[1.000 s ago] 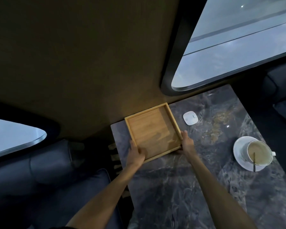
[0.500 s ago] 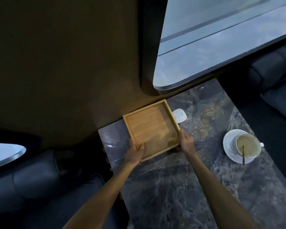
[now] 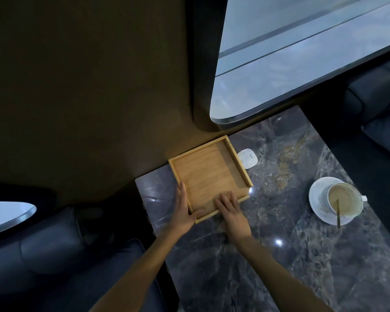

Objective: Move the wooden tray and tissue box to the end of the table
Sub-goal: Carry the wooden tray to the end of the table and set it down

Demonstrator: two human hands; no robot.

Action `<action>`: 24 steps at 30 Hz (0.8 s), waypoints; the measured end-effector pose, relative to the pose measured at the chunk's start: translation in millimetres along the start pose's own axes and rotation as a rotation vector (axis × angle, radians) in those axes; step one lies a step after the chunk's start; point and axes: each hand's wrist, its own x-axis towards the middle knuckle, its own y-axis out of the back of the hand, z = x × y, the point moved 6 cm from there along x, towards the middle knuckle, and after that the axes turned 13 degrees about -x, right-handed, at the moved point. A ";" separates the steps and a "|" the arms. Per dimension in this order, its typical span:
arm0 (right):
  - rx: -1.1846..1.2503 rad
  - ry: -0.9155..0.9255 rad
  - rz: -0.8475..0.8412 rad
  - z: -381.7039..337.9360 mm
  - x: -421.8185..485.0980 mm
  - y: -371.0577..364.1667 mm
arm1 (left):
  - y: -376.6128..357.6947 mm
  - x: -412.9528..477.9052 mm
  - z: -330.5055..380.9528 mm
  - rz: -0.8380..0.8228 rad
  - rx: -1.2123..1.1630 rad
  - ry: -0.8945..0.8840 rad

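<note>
The square wooden tray (image 3: pixel 206 172) is empty and lies at the far end of the dark marble table (image 3: pixel 279 255), its far edge against the wall. My left hand (image 3: pixel 184 212) grips the tray's near left corner, fingers along the left rim and thumb over the near rim. My right hand (image 3: pixel 231 210) lies flat over the near rim, fingertips resting on the tray's floor. No tissue box is in view.
A small white device (image 3: pixel 248 158) lies against the tray's right side. A cup of coffee with a stirrer on a white saucer (image 3: pixel 338 202) stands at the right. Dark sofas flank the table; windows (image 3: pixel 302 52) are beyond.
The tray has slid towards the wall and right, up to the white device. My right hand has shifted from the tray's right corner to its near rim, now flat.
</note>
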 end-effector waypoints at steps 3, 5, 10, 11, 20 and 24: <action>-0.008 0.013 0.035 1.8 4.4 1.6 | -4.4 4.0 -1.4 -0.012 -0.021 -0.003; -0.025 0.018 0.034 1.9 6.3 3.9 | -4.9 6.5 -2.9 -0.014 -0.029 -0.005; -0.018 -0.020 0.008 2.9 7.8 3.4 | 2.6 8.7 -2.0 -0.002 -0.063 -0.040; 0.001 -0.037 -0.005 3.7 10.3 2.2 | 5.7 9.9 -1.8 0.008 -0.062 -0.045; 0.108 -0.162 0.050 -18.7 -59.8 -5.3 | 15.9 -47.2 31.4 0.105 0.124 0.030; 0.165 -0.238 0.098 -16.5 -105.6 1.5 | -3.5 -92.0 28.0 -0.036 0.364 0.076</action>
